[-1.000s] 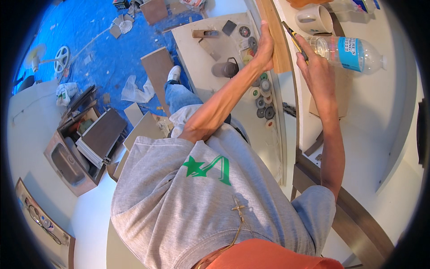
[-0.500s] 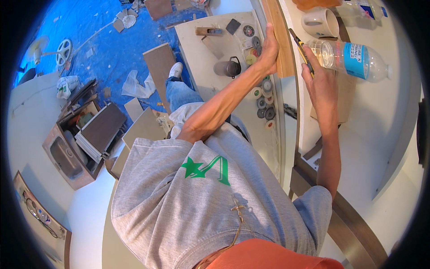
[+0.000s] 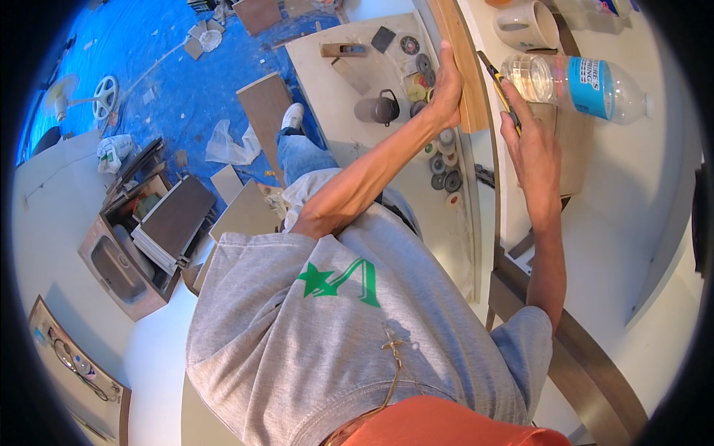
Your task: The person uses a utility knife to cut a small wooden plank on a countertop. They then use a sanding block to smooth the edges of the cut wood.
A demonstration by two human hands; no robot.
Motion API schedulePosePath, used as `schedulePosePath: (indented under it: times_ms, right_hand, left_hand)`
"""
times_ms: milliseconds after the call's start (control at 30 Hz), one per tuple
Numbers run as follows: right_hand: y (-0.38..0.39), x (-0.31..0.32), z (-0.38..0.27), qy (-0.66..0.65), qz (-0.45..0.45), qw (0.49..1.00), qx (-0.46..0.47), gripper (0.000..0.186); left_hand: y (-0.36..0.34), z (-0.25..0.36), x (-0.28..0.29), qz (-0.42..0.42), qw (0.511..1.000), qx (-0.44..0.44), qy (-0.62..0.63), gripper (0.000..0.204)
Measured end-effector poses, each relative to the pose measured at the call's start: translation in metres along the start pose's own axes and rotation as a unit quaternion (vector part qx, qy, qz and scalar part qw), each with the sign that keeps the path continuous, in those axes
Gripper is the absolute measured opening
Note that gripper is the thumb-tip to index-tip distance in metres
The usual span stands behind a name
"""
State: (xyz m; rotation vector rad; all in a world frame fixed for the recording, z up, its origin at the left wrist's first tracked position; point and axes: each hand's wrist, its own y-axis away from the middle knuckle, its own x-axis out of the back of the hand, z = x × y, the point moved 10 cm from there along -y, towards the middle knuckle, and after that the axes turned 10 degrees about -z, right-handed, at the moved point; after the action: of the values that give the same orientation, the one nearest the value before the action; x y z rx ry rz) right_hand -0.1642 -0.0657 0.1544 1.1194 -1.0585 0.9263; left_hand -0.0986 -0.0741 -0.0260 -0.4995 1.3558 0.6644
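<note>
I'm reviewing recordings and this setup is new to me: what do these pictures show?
No machine here: these are a person's bare hands, seen from above by a wide fisheye camera worn on the head. The left hand rests against a long light-brown wooden board. The right hand holds a slim yellow-and-black tool, near a clear plastic bottle with a blue label and a white mug. On the pale flat surface left of the board are a dark grey mug with a handle and small round discs.
</note>
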Motion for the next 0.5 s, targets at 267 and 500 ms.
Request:
schedulePosePath:
  times_ms: [267,500]
  right_hand:
    - [0.013,-0.003,0.005,-0.001,0.003,1.0,-0.008,0.05]
    - [0.027,-0.005,0.009,0.0,0.016,1.0,-0.007,0.05]
  left_hand:
    - [0.019,-0.025,-0.006,0.002,0.999,0.03,0.027,0.087]
    - [0.032,-0.03,-0.011,0.008,1.0,0.008,0.005,0.087]
